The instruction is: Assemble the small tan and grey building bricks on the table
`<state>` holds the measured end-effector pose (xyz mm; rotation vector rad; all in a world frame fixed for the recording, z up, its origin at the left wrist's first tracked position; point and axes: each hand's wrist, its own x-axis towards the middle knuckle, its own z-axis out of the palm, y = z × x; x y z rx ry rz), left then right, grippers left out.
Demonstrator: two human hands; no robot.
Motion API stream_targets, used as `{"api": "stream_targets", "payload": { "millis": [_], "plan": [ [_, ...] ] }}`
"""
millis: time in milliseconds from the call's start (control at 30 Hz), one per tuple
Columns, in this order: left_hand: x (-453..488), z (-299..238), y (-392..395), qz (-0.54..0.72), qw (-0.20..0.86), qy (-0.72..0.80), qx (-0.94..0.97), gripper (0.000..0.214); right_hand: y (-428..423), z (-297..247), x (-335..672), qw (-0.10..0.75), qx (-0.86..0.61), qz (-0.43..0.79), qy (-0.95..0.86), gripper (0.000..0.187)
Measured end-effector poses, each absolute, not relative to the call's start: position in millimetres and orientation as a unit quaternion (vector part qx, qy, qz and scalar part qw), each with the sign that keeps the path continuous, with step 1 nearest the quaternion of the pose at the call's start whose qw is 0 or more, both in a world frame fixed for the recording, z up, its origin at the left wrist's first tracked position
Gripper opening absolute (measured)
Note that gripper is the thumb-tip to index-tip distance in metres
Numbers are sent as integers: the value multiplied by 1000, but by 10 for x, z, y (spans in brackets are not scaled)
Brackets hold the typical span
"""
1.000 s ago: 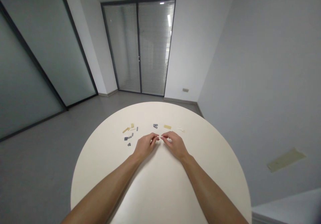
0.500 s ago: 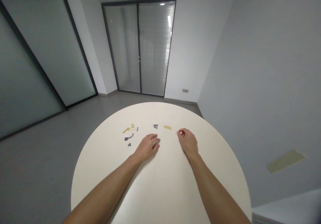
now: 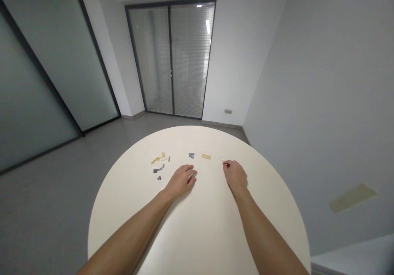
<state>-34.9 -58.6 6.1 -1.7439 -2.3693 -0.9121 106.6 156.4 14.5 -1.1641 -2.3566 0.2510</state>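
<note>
My left hand (image 3: pixel 181 181) rests on the round white table (image 3: pixel 197 234) with its fingers apart and nothing visible held in them. Just beyond its fingertips are small grey pieces (image 3: pixel 191 155) that look like toy bricks. My right hand (image 3: pixel 235 175) is closed, thumb and fingers pinched together; what sits between them, if anything, is too small to make out. Thin white pieces (image 3: pixel 221 159) lie just past its fingertips. A flat tan piece (image 3: pixel 206 156) lies between the grey pieces and the white ones.
Several loose tan pieces (image 3: pixel 155 160) lie left of my left hand. Near them are dark grey pieces (image 3: pixel 155 170) and a small dark cluster (image 3: pixel 159 178). Beyond the table stands a glazed door (image 3: pixel 187 61), with a wall (image 3: pixel 332 82) on the right.
My right hand has shifted slightly right and towards me, leaving the thin white pieces in plain view on the table. My left hand has stayed in place.
</note>
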Motion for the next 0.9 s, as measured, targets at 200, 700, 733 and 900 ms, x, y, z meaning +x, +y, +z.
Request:
{"api": "stream_targets", "payload": {
  "millis": [200, 700, 733, 900],
  "plan": [
    [-355, 69, -592, -298, 26, -768, -567, 27, 1524, 147, 1069, 244, -402, 45, -881, 25],
    [-333, 84, -590, -303, 31, -770, -561, 26, 1532, 74, 1045, 254, -367, 36, -894, 34],
    [-334, 104, -589, -300, 34, -773, -558, 25, 1522, 65, 1037, 259, -352, 49, -898, 33],
    [-439, 274, -653, -239, 97, -844, -471, 23, 1367, 53, 963, 262, -255, 100, -925, 24]
  ]
}}
